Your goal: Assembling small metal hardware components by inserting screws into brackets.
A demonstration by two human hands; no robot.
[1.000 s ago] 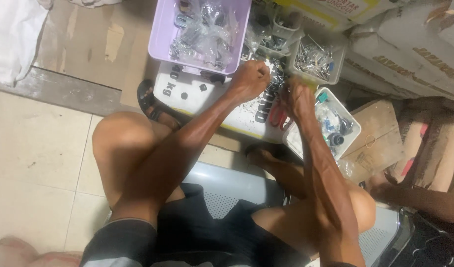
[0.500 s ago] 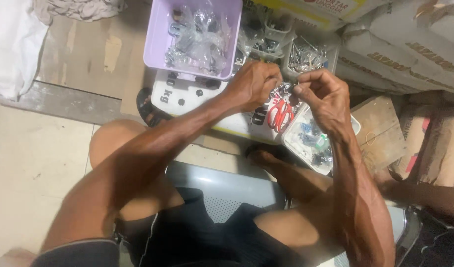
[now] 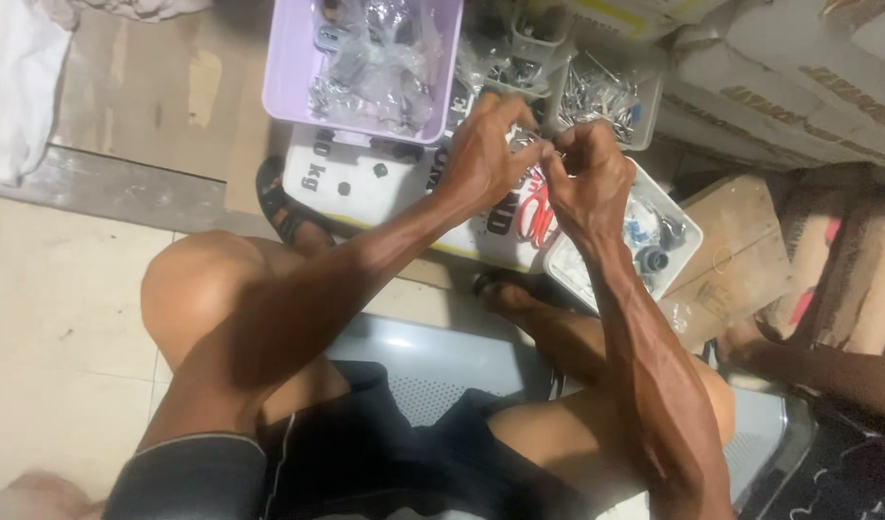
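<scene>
The person sits low on a pale plastic stool [image 3: 433, 361] with both knees up, and both arms reach out over the floor [image 3: 48, 318].

The left hand [image 3: 486, 159] and the right hand [image 3: 587, 178] meet in the air, fingertips almost touching. The fingers [image 3: 520, 144] of the left hand are curled in and pressed close, and so are those of the right hand. Together they pinch a tiny shiny metal piece [image 3: 546, 151] between the two hands. It is too small to tell what it is. Both wrists bend down a little, and the arms come together like a pointed roof.

Right under the hands lies a flat white board [image 3: 365, 183] with dark marks on it. Just right of it sits a small white tray [image 3: 678, 255] with little dark parts inside. A dark sandal [image 3: 284, 207] pokes out at the board's left edge.

Farther off stands a purple tub [image 3: 293, 82] full of clear little bags. Beside it, to the right, is a clear box [image 3: 606, 96] of thin metal bits. Brown sacks [image 3: 808, 87] fill the far right corner.
</scene>
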